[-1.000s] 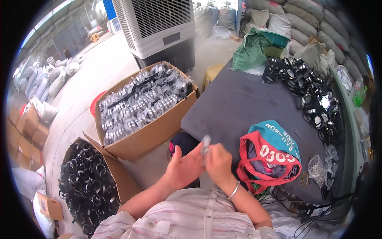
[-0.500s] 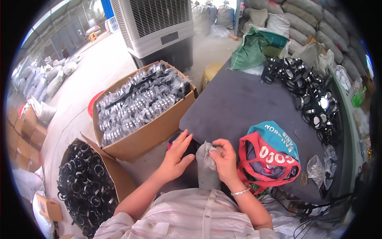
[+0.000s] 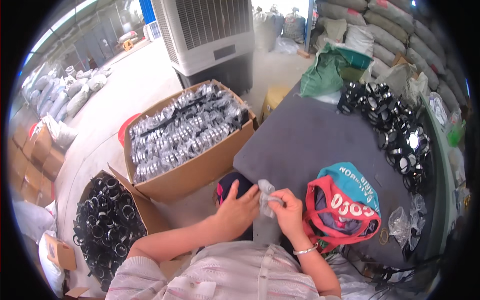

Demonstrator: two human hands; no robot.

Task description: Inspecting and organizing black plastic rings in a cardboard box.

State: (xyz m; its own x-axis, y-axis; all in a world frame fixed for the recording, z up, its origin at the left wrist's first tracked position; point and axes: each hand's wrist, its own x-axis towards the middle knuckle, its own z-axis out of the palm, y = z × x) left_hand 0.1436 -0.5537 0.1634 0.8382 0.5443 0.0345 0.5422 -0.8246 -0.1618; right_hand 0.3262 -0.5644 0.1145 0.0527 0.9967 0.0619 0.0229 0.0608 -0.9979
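Observation:
My right hand (image 3: 287, 212) is closed, its thumb and fingers pinching a small, crumpled piece of clear plastic wrap (image 3: 266, 196) in front of my body. Whether anything is inside the plastic, I cannot make out. From the other side, my left hand (image 3: 237, 214) reaches up to it with fingers stretched and thumb raised. Its fingertips are at the plastic's left edge. Below the plastic, a plain grey surface (image 3: 265, 231) shows between my hands.
Right of my hands, a red and blue fabric bag (image 3: 345, 206) lies on the dark grey table (image 3: 300, 135). Black round-ended parts (image 3: 395, 125) are heaped along its far right. Two cartons stand left: one of plastic-wrapped parts (image 3: 187, 130), one of loose black rings (image 3: 107, 220). An air cooler (image 3: 207, 37) stands behind.
My left hand has moved right, its fingertips now at the plastic. The plastic looks more bunched in my right hand. The whole view has shifted slightly.

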